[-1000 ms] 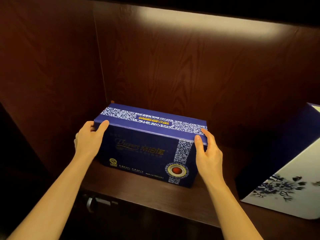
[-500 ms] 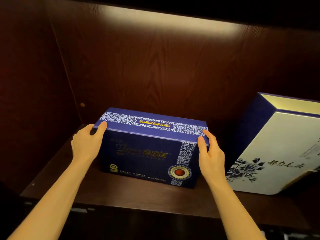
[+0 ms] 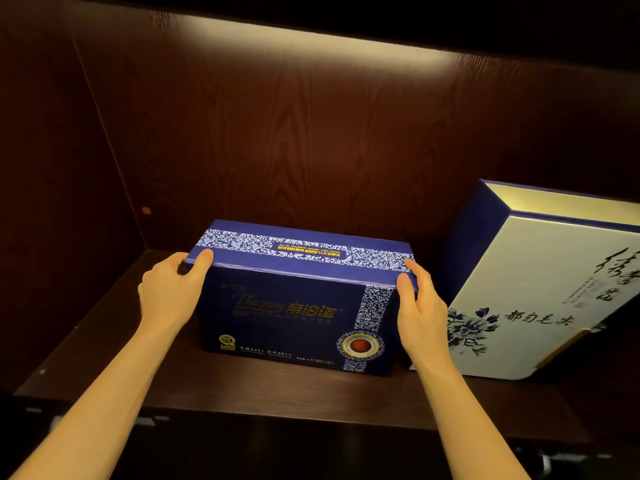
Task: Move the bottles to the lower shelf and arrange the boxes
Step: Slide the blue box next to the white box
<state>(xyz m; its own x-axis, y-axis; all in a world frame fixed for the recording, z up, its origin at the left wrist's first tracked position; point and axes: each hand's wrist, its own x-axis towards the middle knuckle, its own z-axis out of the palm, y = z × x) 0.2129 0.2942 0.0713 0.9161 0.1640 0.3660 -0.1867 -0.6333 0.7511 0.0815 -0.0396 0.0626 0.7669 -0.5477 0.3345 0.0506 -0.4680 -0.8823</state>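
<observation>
Reaching in over the front edge of the dark wooden shelf (image 3: 242,389), I have my left hand (image 3: 169,292) clasped on the left end of the dark blue box (image 3: 294,306), thumb lying on its top front edge and fingers wrapped out of sight round the side. My right hand (image 3: 420,306) grips the opposite end, thumb on the top front corner, fingers lying along the right side. The box sits on the shelf board with its long gold-lettered face toward me and a white patterned band across the lid. Just beyond my right hand a taller white-and-blue box (image 3: 536,292) with a blue flower print stands tilted; my hand hides whether the two boxes touch. Behind both rises the wood-grain back panel (image 3: 311,133), lit from above.
</observation>
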